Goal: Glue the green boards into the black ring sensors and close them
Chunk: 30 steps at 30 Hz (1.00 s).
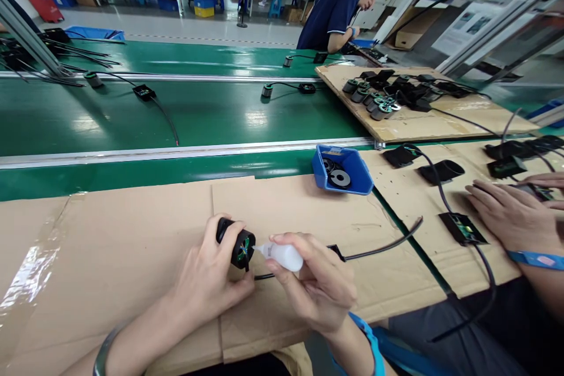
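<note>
My left hand (215,270) is closed around a black cylindrical motor housing (227,232), tilted so its open end with green and coloured wiring faces right. In my right hand (319,282) is a small white squeeze bottle (284,255), gripped between thumb and fingers. The bottle's narrow nozzle points left at the wiring end of the housing; whether it touches cannot be made out. A black cable (264,276) leads from the housing and passes behind my right hand. Farther right, another cable (383,249) comes out of a small black box (336,251).
A blue bin (343,170) with black and silver discs stands ahead. At right, a co-worker's hands (515,214) are near a circuit box (462,228). Motors lie on a board (440,120) over the green conveyor (211,111). Cardboard (132,247) covers the bench.
</note>
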### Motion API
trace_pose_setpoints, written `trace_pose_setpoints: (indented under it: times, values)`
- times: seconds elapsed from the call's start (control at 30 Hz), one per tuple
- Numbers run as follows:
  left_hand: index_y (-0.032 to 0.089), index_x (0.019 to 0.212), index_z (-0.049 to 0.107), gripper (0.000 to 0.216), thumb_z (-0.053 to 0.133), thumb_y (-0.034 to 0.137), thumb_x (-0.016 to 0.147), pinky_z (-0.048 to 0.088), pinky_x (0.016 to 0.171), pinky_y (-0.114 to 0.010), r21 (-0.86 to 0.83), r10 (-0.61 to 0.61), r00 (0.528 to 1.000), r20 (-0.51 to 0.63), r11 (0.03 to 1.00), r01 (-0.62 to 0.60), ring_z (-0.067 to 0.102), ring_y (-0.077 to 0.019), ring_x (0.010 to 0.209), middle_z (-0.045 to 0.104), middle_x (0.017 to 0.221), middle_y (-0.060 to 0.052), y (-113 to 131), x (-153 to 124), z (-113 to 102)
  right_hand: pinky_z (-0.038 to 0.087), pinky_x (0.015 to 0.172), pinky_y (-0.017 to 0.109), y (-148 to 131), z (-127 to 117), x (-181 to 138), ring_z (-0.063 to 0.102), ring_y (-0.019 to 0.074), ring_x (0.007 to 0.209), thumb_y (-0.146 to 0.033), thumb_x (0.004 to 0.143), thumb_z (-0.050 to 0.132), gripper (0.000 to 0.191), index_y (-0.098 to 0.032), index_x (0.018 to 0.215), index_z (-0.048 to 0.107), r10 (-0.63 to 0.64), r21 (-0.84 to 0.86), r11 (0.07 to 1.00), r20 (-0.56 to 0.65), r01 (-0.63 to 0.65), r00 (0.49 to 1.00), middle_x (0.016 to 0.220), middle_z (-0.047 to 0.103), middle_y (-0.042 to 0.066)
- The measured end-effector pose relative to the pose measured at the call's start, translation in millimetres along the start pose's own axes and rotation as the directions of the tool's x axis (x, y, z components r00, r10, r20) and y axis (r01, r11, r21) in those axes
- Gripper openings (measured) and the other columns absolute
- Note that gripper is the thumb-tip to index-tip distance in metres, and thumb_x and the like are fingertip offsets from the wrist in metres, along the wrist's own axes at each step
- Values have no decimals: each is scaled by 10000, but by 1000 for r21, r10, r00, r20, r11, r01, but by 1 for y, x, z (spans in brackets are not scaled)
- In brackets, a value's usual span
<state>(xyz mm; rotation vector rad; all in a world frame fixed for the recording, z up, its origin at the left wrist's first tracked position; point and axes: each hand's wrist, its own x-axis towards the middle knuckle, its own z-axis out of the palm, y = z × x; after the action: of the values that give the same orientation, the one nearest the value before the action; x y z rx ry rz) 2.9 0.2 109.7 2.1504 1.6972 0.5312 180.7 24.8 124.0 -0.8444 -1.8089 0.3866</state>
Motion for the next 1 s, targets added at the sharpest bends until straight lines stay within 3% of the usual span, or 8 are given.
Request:
trace_pose_setpoints:
  times: [0.4,0.63,1.0]
  values:
    - [283,1274,348,591,586,268,733,588,538,-375,-15,-1,1000,12,1000,1,690,-259,823,453,1282,-130,-1,1,0,570,578,274,0,-1,5,663,174,670,-102,857,645,258,-160,1107,620,-118,-46,992,19,119,993,833,716,70]
    - [268,1282,350,590,615,304,756,606,602,-396,-51,-4,999,43,999,6,682,-273,894,449,1282,-135,-3,1,-1,569,557,267,-5,-2,-2,671,172,658,-124,863,635,251,-183,1107,621,-50,15,999,56,50,997,834,716,56]
    - [273,1277,378,588,582,251,726,585,564,-353,-58,-5,1000,22,998,6,675,-243,855,461,1264,-119,-2,1,0,564,562,283,2,0,2,677,185,656,-117,855,650,268,-187,1112,621,-123,-73,990,18,124,992,818,725,53]
